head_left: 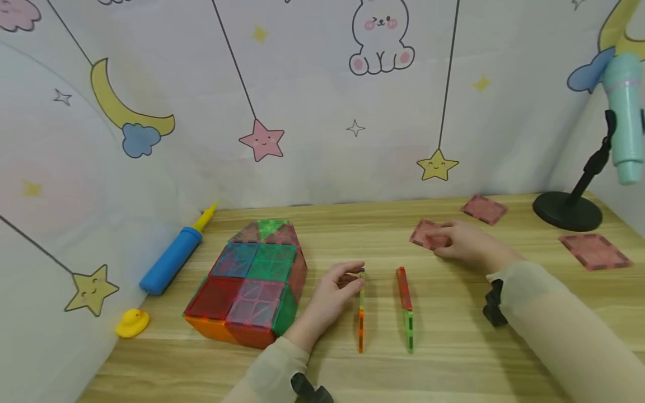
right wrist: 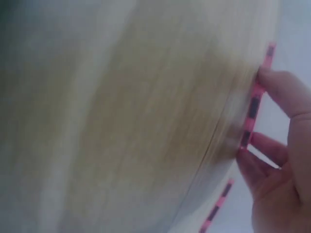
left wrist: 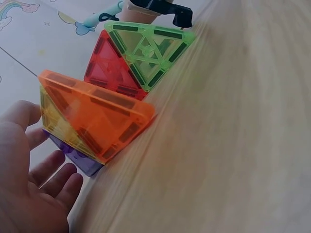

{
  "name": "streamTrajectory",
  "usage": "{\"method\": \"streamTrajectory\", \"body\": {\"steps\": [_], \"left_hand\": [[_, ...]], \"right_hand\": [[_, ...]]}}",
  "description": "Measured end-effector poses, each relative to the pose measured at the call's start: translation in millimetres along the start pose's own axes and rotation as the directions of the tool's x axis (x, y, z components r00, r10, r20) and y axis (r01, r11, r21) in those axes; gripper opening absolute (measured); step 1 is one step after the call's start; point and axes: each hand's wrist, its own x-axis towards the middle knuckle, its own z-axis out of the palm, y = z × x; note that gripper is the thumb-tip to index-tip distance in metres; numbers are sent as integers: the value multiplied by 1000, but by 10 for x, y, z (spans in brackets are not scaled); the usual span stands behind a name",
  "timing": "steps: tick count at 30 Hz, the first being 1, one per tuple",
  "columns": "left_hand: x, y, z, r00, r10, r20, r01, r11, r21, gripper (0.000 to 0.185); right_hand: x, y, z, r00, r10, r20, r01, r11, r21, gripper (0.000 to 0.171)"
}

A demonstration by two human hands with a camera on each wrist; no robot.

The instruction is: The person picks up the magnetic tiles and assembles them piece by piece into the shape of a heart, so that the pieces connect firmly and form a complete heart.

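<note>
Pink translucent tile (head_left: 428, 234), lying flat on the table (head_left: 453, 347) right of the tile house (head_left: 249, 280), is being pinched by the right hand (head_left: 466, 243) for lifting; the left hand (head_left: 335, 291), its grip loosely open and holding nothing, is steadying the upright tile wall (head_left: 361, 313).

blue pump (head_left: 170, 261), yellow duck (head_left: 132, 323), pink square tile (head_left: 429, 234), mint microphone (head_left: 624, 115)

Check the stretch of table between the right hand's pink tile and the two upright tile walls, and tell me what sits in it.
Nothing visible does. The right hand grips a pink square tile lying flat on the table; only bare wood shows between it and the nearer upright wall. The other pink tiles lie farther right.
</note>
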Motion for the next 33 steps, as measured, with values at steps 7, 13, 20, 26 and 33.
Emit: {"method": "streamTrajectory", "body": {"steps": [7, 13, 20, 26, 33], "left_hand": [[-52, 183, 23, 1000, -11, -10, 11, 1000, 11, 34], [-20, 82, 24, 1000, -11, -24, 12, 1000, 7, 35], [95, -152, 48, 998, -7, -56, 8, 1000, 17, 39], [123, -145, 70, 996, -50, -80, 50, 999, 8, 43], [131, -136, 74, 994, -77, -78, 79, 997, 16, 48]], "right_hand": [[112, -105, -44, 998, 15, 68, -20, 997, 68, 39], [220, -378, -51, 989, -24, 146, -19, 957, 288, 41], [280, -635, 26, 970, -143, 196, 40, 890, 453, 36], [249, -669, 37, 965, -172, 196, 60, 876, 478, 35], [205, -668, 43, 965, -161, 206, 48, 883, 468, 31]]}}
